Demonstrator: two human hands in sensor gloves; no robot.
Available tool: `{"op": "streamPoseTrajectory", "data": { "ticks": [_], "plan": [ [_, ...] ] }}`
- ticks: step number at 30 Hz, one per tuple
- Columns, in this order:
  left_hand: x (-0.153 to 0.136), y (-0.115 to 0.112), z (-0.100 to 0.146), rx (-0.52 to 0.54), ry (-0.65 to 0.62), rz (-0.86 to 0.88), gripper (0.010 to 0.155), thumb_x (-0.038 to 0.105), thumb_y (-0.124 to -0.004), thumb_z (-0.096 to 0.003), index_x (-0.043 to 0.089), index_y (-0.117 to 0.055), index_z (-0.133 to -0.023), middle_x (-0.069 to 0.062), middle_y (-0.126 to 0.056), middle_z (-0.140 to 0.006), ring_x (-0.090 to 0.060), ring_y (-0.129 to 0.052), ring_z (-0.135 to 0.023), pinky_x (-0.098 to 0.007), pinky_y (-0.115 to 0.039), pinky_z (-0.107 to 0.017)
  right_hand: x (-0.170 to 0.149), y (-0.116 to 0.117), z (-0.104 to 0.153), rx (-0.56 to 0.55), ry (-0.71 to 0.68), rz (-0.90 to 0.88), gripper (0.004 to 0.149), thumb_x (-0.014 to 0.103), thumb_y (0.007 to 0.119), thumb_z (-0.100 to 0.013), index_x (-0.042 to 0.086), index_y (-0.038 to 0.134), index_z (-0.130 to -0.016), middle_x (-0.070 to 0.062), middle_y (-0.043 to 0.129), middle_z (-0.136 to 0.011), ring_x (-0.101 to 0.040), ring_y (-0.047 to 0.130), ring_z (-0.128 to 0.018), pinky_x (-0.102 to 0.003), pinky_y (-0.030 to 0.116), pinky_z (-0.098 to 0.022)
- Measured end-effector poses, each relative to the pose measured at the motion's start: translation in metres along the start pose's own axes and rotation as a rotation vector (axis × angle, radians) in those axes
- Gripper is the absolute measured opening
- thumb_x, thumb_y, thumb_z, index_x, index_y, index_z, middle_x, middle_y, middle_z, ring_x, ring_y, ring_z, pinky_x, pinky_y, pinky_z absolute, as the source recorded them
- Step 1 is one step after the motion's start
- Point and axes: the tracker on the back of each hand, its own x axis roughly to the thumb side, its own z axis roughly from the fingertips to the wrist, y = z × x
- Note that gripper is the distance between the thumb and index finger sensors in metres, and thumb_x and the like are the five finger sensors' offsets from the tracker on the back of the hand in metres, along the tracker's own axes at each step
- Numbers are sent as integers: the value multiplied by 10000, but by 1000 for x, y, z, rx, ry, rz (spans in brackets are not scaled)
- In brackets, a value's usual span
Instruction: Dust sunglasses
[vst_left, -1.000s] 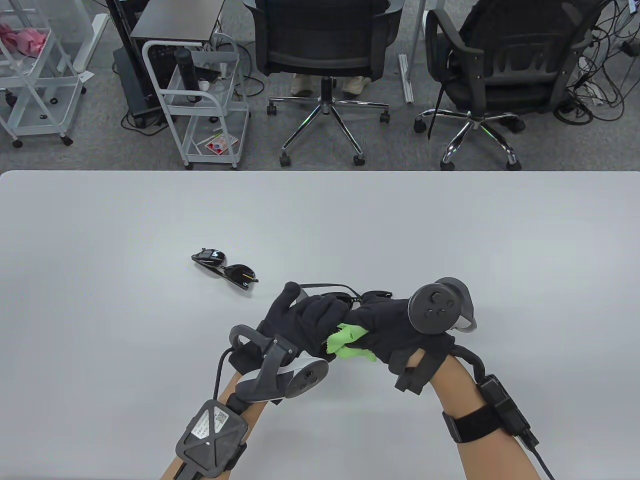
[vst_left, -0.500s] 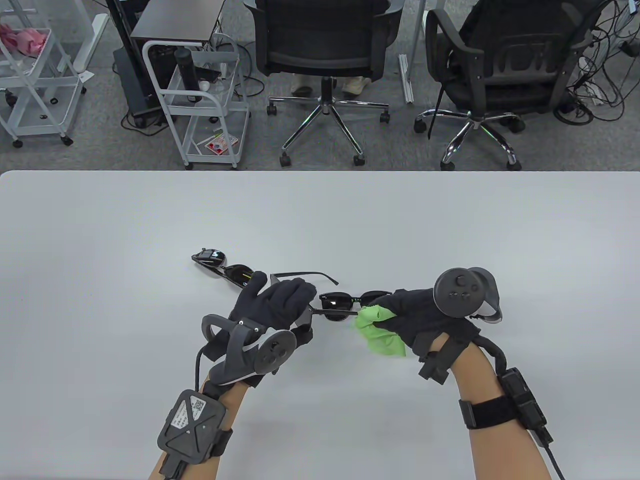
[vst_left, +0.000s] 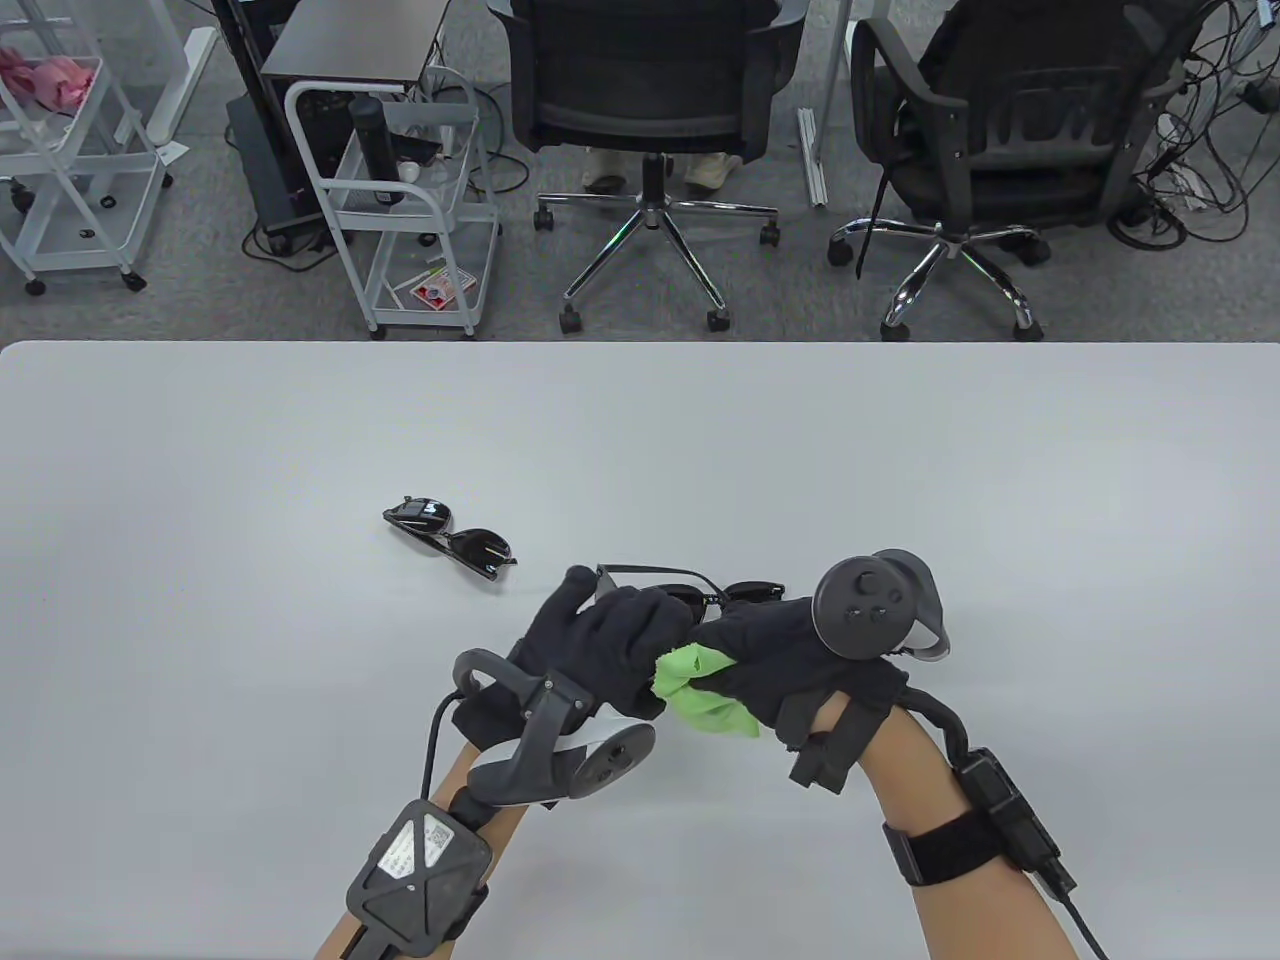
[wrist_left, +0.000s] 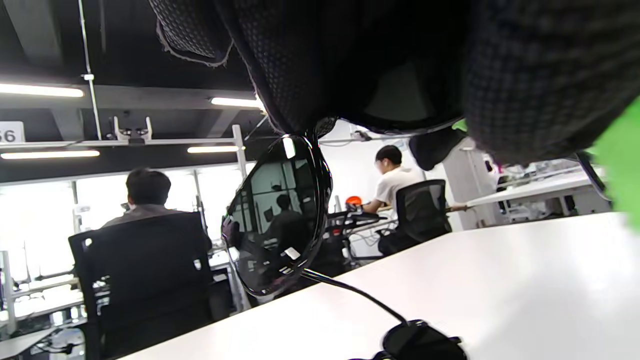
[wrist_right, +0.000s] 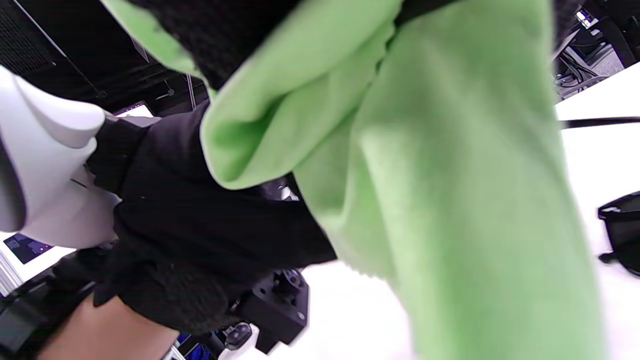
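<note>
- The left hand (vst_left: 600, 640) is curled round one pair of sunglasses (vst_left: 735, 592), which is held up off the table (vst_left: 900, 450) in the near middle, probably so both faces of the lenses can be reached; in the left wrist view one dark lens (wrist_left: 277, 215) is seen hanging free below the gloved fingers (wrist_left: 320, 60), with a thin temple arm trailing from it.
- The right hand (vst_left: 790, 650) is closed on a bunched green cloth (vst_left: 700, 695) and is pressed up against the left hand, so that the cloth is brought onto the frame; whether the cloth is touching a lens at this moment cannot be told, since the contact is hidden by both gloves.
- In the right wrist view the cloth (wrist_right: 450, 200) is seen draped from the fingers, filling most of the picture, with the left glove just behind it.
- A second pair of sunglasses (vst_left: 450, 540) is left folded on the table, to the left of and slightly beyond the hands and apart from them; whether it has been dusted cannot be judged.
- A sticker with a code square is carried on the left forearm unit (vst_left: 420, 880); its print is too small to be read.
- A sign ending in "6" is seen at the left edge of the left wrist view; no brand is legible on either pair.
</note>
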Motion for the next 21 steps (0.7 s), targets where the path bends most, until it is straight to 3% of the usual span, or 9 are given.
{"op": "streamPoseTrajectory", "data": {
  "ticks": [5,10,15,21],
  "plan": [
    [-8,0,-3,-14,24,24,873,692,-964,-180,482,-631,-960,205,-793,-992,1,-981,-902,-400,-689,-791,-4,-2,-2,16,-1,-8,423,353,842,-429,65,956,-717,-81,1069,-563,-312,1068,-500,-633,719,-559],
    [-25,-2,-2,-19,91,48,874,695,-954,-183,488,-616,-962,215,-780,-998,6,-970,-909,-398,-695,-786,-19,-14,6,-10,45,47,423,355,840,-424,75,955,-719,-69,1070,-558,-300,1071,-496,-628,723,-561],
    [-48,-3,2,-28,168,90,879,691,-947,-194,487,-604,-977,213,-769,-1013,5,-963,-919,-410,-687,-789,-42,-29,19,-75,102,-21,419,347,846,-420,70,962,-712,-74,1073,-549,-304,1071,-490,-632,720,-560],
    [-50,-7,2,-52,184,110,887,691,-921,-206,468,-584,-996,197,-762,-1022,-6,-956,-930,-420,-678,-792,-46,-31,21,-93,115,-37,419,349,843,-432,68,954,-723,-76,1072,-563,-311,1071,-503,-635,719,-559]
  ]
}}
